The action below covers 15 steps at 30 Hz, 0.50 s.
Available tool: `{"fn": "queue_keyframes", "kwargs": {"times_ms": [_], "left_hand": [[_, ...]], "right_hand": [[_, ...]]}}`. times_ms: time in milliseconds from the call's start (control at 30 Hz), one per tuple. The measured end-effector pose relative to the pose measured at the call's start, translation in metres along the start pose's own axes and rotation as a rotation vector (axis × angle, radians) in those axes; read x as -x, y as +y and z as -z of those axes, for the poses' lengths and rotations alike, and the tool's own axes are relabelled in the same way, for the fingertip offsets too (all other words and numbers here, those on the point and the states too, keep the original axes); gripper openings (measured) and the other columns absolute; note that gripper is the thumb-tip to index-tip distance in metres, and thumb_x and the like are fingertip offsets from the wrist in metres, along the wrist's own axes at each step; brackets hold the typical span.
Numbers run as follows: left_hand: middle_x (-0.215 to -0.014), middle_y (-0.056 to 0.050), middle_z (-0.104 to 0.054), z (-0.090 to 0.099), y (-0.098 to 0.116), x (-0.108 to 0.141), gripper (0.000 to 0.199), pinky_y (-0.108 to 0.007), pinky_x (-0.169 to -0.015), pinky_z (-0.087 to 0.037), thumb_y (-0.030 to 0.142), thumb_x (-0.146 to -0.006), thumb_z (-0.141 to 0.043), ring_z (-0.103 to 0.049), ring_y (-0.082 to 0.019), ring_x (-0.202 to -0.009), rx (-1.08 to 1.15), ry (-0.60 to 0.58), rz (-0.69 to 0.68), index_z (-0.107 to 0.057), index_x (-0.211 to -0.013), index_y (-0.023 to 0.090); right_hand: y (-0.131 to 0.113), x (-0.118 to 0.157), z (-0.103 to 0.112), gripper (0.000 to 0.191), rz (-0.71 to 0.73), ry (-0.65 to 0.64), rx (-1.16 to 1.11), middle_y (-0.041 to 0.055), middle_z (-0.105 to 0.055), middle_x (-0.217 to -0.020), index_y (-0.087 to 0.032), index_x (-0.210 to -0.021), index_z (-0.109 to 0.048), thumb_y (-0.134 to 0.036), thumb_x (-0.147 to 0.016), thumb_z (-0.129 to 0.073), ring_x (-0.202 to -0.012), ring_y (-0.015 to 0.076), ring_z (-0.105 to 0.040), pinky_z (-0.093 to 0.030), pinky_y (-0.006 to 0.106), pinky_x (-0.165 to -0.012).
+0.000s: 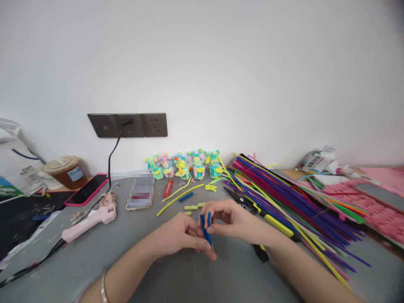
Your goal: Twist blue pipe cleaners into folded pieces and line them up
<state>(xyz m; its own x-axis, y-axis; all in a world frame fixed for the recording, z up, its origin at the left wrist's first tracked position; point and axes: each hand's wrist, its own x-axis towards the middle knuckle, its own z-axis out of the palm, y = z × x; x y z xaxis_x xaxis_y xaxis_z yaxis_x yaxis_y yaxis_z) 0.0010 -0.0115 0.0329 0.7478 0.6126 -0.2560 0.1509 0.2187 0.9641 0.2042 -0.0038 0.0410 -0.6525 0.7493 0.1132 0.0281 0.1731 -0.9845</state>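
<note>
Between my hands is a blue pipe cleaner, folded into a narrow bent shape. My left hand pinches its lower end between thumb and fingers. At the upper end, the thumb and fingers of my right hand close on the same piece. Short yellow pipe cleaner pieces lie just beyond my fingers, with a short blue piece and a longer yellow length behind them. Pliers with yellow and black handles lie partly under my right forearm.
A big bundle of coloured pipe cleaners spreads over the right side. Small pipe cleaner figures stand along the wall. Leftward are a pink glue gun with its cord, a pink-cased phone, another phone and a drink cup.
</note>
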Motion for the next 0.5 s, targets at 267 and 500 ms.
{"fn": "queue_keyframes", "kwargs": {"times_ms": [267,500], "left_hand": [[-0.087,-0.009,-0.077,0.002,-0.002,0.0,0.021,-0.028,-0.076,-0.05,0.034,-0.074,-0.073,-0.07,-0.021,-0.084,0.049,-0.005,0.009,-0.075,-0.08,0.014],[-0.09,-0.015,-0.077,-0.006,-0.008,-0.009,0.028,-0.027,-0.066,-0.051,0.035,-0.076,-0.071,-0.073,-0.022,-0.079,0.101,0.253,-0.05,-0.07,-0.091,0.011]], "right_hand": [[-0.001,-0.003,-0.006,0.021,-0.086,0.098,-0.17,0.0017,-0.064,-0.08,-0.016,-0.08,-0.065,-0.032,-0.074,-0.076,-0.075,0.0144,-0.061,-0.05,0.028,-0.074],[0.006,-0.008,-0.001,0.021,-0.038,0.263,-0.137,-0.0004,-0.063,-0.075,-0.018,-0.078,-0.062,-0.033,-0.073,-0.076,-0.065,0.0131,-0.061,-0.05,0.028,-0.067]]}}
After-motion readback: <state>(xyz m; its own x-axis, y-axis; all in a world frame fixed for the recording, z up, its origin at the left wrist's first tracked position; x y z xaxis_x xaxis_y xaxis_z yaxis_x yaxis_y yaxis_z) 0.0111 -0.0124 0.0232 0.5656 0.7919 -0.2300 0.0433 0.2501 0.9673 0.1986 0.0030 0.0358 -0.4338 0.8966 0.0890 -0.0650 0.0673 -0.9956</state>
